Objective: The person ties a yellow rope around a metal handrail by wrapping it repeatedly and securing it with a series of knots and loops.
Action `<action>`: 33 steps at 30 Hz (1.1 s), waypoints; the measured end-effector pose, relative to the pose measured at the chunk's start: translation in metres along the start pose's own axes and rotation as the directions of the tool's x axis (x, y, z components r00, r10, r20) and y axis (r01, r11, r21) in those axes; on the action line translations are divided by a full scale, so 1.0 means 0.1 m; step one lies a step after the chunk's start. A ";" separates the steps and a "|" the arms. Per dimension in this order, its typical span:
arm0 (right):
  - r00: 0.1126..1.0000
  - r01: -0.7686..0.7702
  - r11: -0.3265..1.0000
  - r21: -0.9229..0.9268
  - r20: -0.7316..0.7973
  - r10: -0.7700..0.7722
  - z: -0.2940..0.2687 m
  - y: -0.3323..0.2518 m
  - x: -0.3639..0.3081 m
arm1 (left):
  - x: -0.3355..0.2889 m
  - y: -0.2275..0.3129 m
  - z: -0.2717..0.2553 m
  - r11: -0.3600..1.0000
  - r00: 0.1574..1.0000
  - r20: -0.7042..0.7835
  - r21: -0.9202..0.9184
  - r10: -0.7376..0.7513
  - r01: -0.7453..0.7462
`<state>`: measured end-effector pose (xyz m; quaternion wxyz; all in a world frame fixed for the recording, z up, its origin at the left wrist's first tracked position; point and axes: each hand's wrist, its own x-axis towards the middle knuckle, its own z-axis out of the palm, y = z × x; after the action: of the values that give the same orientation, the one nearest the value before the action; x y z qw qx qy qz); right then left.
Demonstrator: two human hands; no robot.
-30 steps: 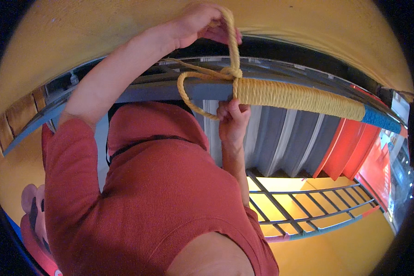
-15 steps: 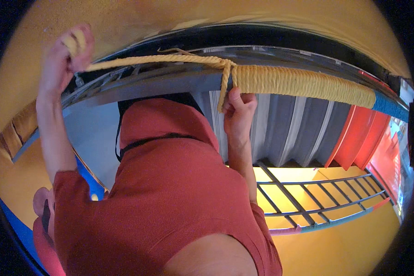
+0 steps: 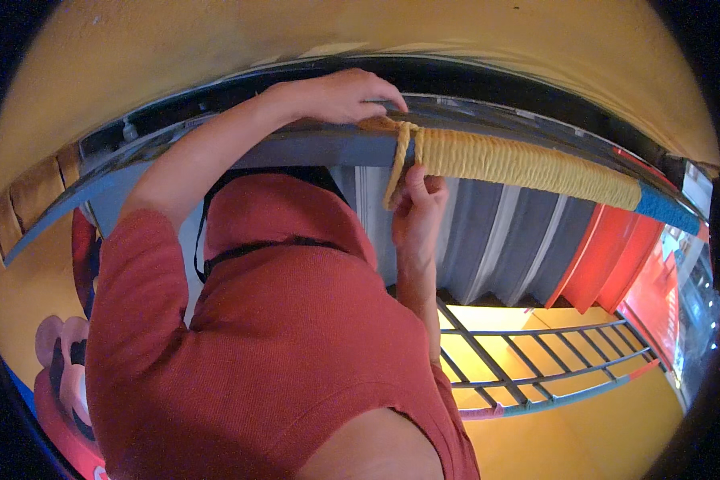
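Observation:
Tight turns of yellow rope (image 3: 528, 164) wrap the right part of a dark rail that runs across in front of me. At the left end of the wrap, a loose loop of the same rope hangs over the bare rail (image 3: 320, 150). My left hand (image 3: 348, 96) reaches over the rail beside that loop, its index finger stretched out and fingers apart; its lower fingers are partly hidden. Below the wrap's end, my right hand (image 3: 421, 206) is closed, thumb up against the rail, pinching the rope next to the hanging loop. The rope's long tail is out of sight.
Blue wrapping (image 3: 668, 210) continues the rail at the right. Grey ridged panels (image 3: 488, 232) and red ones (image 3: 608, 256) lie below. A dark barred railing (image 3: 536, 360) stands lower right, and a yellow wall (image 3: 216, 40) rises beyond the rail.
My left hand has swung from far left to the wrap's end, and the rope stretched taut along the rail is no longer visible. My right hand stays at the wrap's end.

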<state>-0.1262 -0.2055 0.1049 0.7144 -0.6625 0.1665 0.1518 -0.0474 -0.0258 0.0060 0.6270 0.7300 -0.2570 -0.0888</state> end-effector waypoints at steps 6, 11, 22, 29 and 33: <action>1.000 -0.013 0.998 -0.059 0.001 0.013 -0.07 0.05 -0.01 | 0.14 -0.05 0.00 0.998 0.980 0.199 -0.057 0.000 0.011; 0.998 0.039 0.999 -0.014 -0.051 -0.039 -0.09 0.14 -0.01 | 0.04 -0.09 0.00 0.995 0.984 0.171 0.086 0.042 -0.057; 1.000 0.006 0.997 0.074 -0.010 -0.006 -0.10 0.15 -0.04 | -0.71 -1.32 -0.64 0.712 0.849 -0.417 0.484 -0.324 0.509; 0.997 0.022 0.996 0.086 -0.074 -0.016 -0.03 0.12 -0.04 | -0.92 -0.97 -0.54 0.529 0.659 0.122 0.710 -0.742 0.465; 0.999 0.033 0.999 0.031 -0.027 -0.032 -0.04 0.11 -0.03 | -0.37 -0.64 -0.16 0.972 0.949 0.213 0.004 -0.232 0.237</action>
<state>-0.1341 -0.2088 0.0965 0.7249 -0.6556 0.1677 0.1288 -0.0553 0.0112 -0.0600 0.5890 0.7348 -0.2329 -0.2428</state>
